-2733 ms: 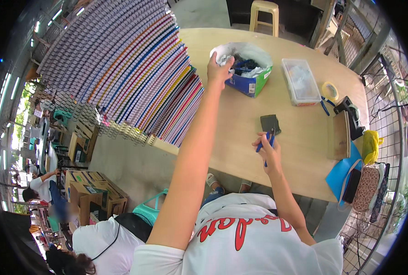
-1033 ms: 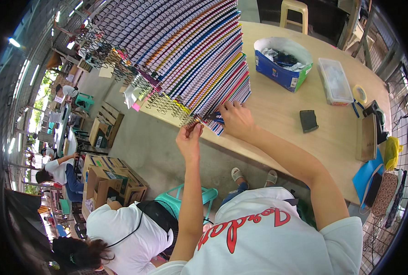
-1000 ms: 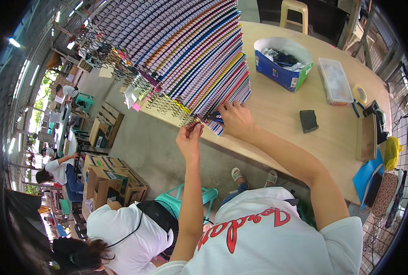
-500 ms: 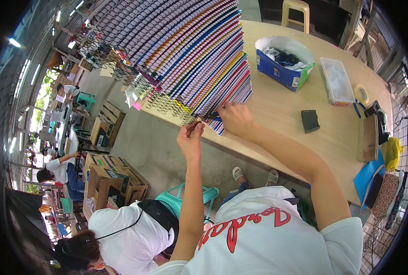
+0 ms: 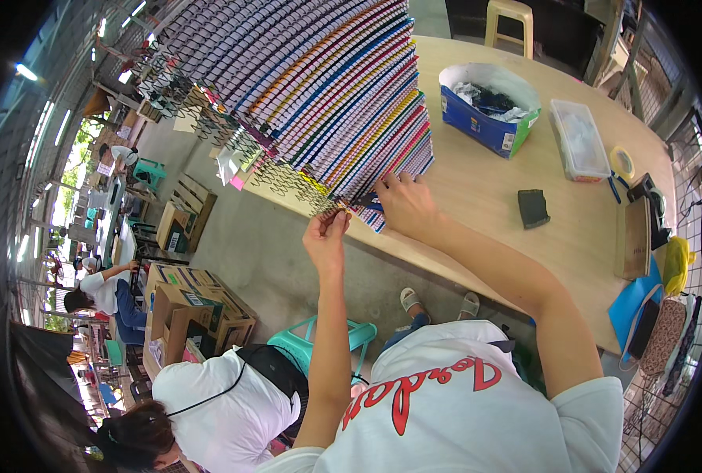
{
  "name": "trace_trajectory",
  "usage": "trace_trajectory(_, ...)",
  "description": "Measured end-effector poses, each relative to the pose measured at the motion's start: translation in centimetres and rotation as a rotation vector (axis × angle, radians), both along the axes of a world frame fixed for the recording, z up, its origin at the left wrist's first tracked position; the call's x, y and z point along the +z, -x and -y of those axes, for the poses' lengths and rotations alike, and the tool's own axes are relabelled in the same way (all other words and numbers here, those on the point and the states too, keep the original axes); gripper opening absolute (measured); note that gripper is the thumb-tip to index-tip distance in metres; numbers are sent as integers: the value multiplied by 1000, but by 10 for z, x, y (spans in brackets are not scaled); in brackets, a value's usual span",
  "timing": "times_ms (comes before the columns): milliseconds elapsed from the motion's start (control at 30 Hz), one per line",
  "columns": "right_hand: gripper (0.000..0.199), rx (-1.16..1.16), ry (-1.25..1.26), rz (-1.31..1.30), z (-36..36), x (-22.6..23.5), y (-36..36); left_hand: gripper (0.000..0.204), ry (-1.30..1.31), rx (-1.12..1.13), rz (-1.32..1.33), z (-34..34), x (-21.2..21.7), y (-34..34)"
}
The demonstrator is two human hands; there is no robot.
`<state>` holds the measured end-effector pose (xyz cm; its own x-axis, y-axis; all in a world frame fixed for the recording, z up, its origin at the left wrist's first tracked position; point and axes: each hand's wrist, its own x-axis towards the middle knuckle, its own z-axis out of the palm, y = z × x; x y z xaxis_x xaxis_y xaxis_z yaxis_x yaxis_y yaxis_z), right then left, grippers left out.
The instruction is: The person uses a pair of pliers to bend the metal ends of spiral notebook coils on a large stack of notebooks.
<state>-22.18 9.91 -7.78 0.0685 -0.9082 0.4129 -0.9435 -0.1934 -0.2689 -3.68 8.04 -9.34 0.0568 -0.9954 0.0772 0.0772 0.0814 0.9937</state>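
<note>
"Wire coils (image 5: pixel 280 177) project from the notebook stack (image 5: pixel 335 102). Failure mode?"

"Slippage: 1 poorly seated tip could bend a neighbouring coil. Right hand (image 5: pixel 404 203): curled round the blue pliers (image 5: pixel 369 202). Left hand (image 5: pixel 326 235): pinched tight (contents, if any, I cannot tell from here), coil ends directly at its fingertips, up and left."

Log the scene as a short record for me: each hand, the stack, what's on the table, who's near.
Left hand: pinched closed by the near corner of the notebook stack; what it pinches is too small to tell
Right hand: gripping blue-handled pliers at that corner
Stack binding: wire coils jutting past the lower left side
Table: blue-green carton, clear plastic box, dark block
Nearby: person in white
</note>
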Motion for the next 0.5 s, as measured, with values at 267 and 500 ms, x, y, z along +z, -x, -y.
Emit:
trace_trajectory(267, 28, 9, -102, -61, 4, 6, -2, 15, 18, -11, -5, 0, 2, 0)
trace_trajectory(500, 35, -4, -122, -58, 6, 3, -1, 15, 49, -4, 38, 2, -2, -2)
